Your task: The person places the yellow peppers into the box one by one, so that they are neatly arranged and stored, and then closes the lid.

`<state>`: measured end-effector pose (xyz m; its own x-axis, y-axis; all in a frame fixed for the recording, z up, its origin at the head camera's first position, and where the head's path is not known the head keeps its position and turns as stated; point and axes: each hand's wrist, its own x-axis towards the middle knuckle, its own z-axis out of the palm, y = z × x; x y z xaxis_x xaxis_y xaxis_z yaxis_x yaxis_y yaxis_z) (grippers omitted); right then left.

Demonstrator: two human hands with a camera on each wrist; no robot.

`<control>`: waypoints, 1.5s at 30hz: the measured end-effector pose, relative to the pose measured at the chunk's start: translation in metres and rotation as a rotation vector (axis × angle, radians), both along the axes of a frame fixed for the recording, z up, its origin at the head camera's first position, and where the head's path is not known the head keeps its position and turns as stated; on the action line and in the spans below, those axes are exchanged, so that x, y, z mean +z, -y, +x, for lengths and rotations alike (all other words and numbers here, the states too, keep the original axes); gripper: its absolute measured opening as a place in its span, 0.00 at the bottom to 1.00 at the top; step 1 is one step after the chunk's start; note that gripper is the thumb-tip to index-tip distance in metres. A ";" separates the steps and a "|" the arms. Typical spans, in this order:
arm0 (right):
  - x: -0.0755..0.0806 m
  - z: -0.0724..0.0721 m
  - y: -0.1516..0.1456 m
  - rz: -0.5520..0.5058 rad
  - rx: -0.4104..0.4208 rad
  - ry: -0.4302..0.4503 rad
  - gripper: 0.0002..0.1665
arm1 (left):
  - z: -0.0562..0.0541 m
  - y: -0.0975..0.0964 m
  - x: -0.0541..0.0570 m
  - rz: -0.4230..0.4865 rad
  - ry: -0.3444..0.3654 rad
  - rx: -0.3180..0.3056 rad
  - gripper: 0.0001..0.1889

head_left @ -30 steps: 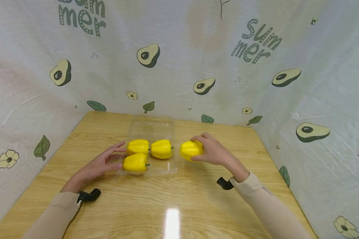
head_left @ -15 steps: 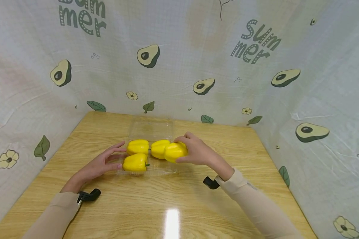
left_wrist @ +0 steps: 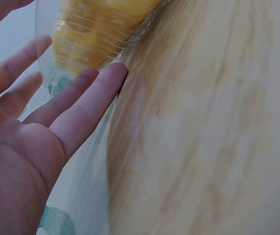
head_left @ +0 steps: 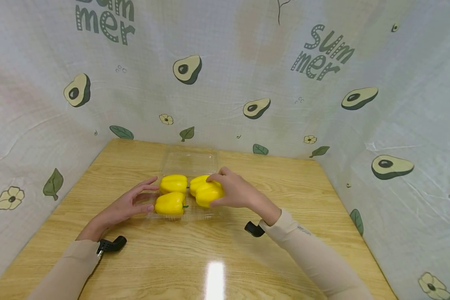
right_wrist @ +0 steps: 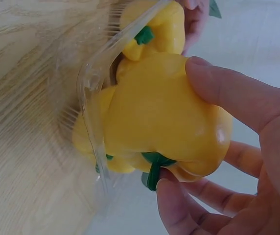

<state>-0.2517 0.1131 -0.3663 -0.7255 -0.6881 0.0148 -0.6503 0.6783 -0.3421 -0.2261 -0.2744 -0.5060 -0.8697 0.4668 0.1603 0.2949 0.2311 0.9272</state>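
My right hand grips a yellow bell pepper over the right side of a clear plastic clamshell box. In the right wrist view, the thumb lies on the side of the held pepper and a finger is by its green stem. Behind it, another bell pepper is partly covered. Two more bell peppers, a back one and a front one, lie in the left half. My left hand stands with fingers spread at the box's left side, close to the wall in the left wrist view.
The box's clear lid lies folded back toward the rear. Wooden tabletop extends around the box. A patterned cloth hangs behind and along both sides. A black wrist mount sticks out below the right wrist.
My right hand has carried its bell pepper leftward from beside the box to over its right half, now overlapping the pepper behind. My left hand has stayed in place.
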 end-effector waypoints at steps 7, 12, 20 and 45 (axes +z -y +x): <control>-0.004 -0.001 0.011 0.033 0.003 0.031 0.41 | 0.000 0.000 0.000 0.001 -0.002 0.000 0.28; -0.006 0.000 0.019 0.081 0.013 0.004 0.41 | 0.000 -0.001 0.000 -0.007 -0.006 0.004 0.28; -0.007 0.001 0.028 0.134 0.005 0.003 0.40 | -0.001 -0.002 0.001 -0.008 0.003 0.005 0.28; -0.025 0.000 0.038 0.163 0.007 0.003 0.43 | -0.001 0.000 0.002 -0.014 0.015 0.007 0.28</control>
